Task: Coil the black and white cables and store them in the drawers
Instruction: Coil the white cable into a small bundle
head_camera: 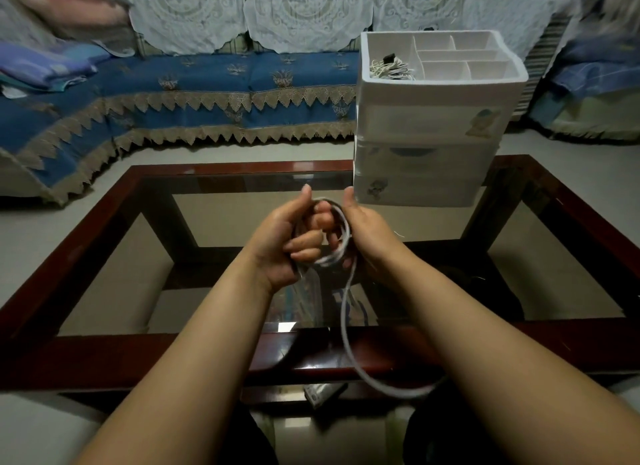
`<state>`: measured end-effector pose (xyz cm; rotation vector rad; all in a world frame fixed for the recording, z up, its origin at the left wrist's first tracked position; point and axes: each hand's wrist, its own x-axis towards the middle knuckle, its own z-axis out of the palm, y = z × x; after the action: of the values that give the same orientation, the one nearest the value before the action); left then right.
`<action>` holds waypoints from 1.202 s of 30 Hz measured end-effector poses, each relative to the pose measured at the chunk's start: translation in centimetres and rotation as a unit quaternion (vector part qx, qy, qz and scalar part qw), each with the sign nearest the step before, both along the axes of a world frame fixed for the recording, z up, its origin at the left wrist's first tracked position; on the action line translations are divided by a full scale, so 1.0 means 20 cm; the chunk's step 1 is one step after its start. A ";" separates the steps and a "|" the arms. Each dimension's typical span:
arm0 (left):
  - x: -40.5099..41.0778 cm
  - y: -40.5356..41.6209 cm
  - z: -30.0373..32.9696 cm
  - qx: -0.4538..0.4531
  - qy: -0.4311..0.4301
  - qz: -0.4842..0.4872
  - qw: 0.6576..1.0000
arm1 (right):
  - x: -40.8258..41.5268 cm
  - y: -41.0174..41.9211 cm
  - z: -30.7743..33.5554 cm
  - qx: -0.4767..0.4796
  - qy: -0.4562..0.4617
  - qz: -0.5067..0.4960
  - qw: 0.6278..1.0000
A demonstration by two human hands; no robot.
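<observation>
A white cable (343, 312) is wound in loops held between both hands above the glass table. My left hand (280, 239) grips the coil with curled fingers, thumb raised. My right hand (367, 232) holds the coil's right side, its fingers partly hidden behind the loops. A loose tail of the cable hangs down, curves past the table's near edge and runs under my right forearm. The white drawer unit (426, 146) stands on the table at the back right, its drawers closed. A bundled cable (389, 68) with a black part lies in its open top tray.
The glass table has a dark red wooden frame (104, 222). A sofa with a blue cover (207, 94) stands behind it. A small white object (322, 393) lies below the table's near edge. Folded bedding sits far left and far right.
</observation>
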<state>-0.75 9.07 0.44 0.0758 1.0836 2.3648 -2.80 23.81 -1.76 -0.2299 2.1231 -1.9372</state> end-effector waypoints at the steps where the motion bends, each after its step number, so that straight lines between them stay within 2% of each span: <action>1: -0.01 -0.01 0.00 0.026 -0.009 0.040 0.999 | 0.00 0.01 0.00 0.002 -0.029 0.002 1.000; 3: -0.04 -0.04 -0.01 0.067 -0.031 0.140 0.987 | 0.01 0.01 -0.01 0.067 -0.055 0.018 0.996; 5: -0.07 -0.07 -0.01 0.087 -0.052 0.221 0.970 | 0.05 -0.01 -0.03 0.205 -0.030 0.041 0.978; 6: -0.08 -0.08 -0.01 0.084 -0.057 0.252 0.962 | 0.06 -0.02 -0.04 0.287 0.009 0.049 0.957; 8: -0.08 -0.10 -0.02 0.062 -0.051 0.299 0.951 | 0.09 -0.06 -0.08 0.445 0.120 0.072 0.884; 10: -0.09 -0.11 -0.01 0.038 -0.040 0.321 0.945 | 0.12 -0.09 -0.10 0.539 0.203 0.093 0.812; 14: -0.10 -0.13 0.00 -0.008 -0.006 0.303 0.953 | 0.15 -0.09 -0.06 0.580 0.295 0.092 0.754; 19: -0.10 -0.10 0.01 -0.161 0.076 0.245 0.953 | 0.18 -0.06 0.01 0.586 0.366 0.105 0.715; 23: -0.06 -0.07 0.01 -0.271 0.125 0.153 0.942 | 0.18 -0.03 0.09 0.540 0.419 0.096 0.723; 26: -0.04 -0.06 0.00 -0.376 0.142 0.090 0.911 | 0.17 -0.01 0.10 0.492 0.462 0.087 0.733; 28: -0.04 -0.06 -0.01 -0.401 0.144 0.033 0.904 | 0.15 0.00 0.10 0.480 0.461 0.077 0.742; 30: -0.03 -0.03 -0.02 -0.386 0.140 -0.025 0.911 | 0.13 0.01 0.11 0.442 0.436 0.058 0.782; 33: -0.01 0.01 -0.01 -0.363 0.126 -0.063 0.921 | 0.10 0.03 0.12 0.343 0.335 0.038 0.877; 35: -0.01 0.01 -0.02 -0.299 0.101 -0.072 0.946 | 0.07 0.05 0.10 0.245 0.268 0.034 0.931; 36: -0.02 0.01 -0.02 -0.262 0.082 -0.076 0.958 | 0.06 0.07 0.09 0.205 0.251 0.026 0.946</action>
<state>-1.08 9.22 0.09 0.1584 1.6860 1.8921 -1.62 25.21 -0.02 -0.7496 2.7433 -1.4622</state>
